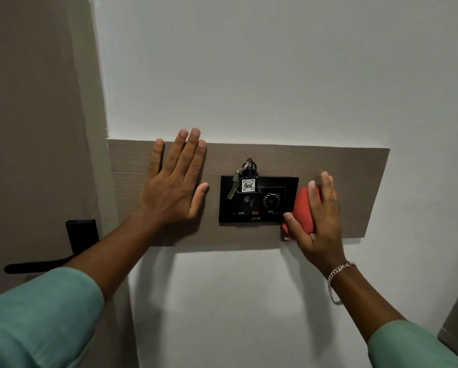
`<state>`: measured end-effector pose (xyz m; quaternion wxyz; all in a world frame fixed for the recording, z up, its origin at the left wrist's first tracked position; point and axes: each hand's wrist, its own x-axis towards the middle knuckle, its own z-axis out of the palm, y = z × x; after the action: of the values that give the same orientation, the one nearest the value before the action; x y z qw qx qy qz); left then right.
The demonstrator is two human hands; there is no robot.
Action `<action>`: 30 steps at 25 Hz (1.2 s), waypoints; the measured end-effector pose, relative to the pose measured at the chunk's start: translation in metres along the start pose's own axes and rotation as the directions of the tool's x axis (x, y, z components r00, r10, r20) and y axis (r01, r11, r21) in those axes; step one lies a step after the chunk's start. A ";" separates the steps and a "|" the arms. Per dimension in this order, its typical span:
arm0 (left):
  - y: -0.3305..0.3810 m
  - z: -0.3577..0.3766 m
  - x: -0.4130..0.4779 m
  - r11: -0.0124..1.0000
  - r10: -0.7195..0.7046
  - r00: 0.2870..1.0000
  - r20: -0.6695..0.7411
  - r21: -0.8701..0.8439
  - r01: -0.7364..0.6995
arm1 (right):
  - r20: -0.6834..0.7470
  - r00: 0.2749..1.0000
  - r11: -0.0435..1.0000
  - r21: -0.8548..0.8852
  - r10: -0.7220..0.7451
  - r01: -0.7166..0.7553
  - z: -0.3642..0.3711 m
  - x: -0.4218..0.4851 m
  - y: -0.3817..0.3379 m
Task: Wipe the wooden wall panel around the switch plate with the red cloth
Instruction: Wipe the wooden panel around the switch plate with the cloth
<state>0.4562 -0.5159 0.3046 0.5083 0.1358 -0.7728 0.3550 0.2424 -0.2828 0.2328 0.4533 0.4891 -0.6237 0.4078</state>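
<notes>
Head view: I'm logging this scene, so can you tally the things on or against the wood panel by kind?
Hands: 2, left hand and right hand
Red cloth: 1
Switch plate: 1
Key: 1
Tag marked 406: 1
Total: 6, all on the panel

Bare panel [355,168] lies right of the switch plate [259,200]; left hand [173,187] blocks its left side.
</notes>
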 end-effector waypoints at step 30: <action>0.001 -0.004 -0.006 0.999 -0.017 0.996 0.087 -0.042 0.020 | -0.102 0.970 0.968 -0.105 0.220 -0.230 0.050 0.040 -0.090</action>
<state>0.4613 -0.5132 0.3001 0.4803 0.1472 -0.8003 0.3275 0.3180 -0.3572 0.2643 0.4591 0.3693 -0.6769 0.4411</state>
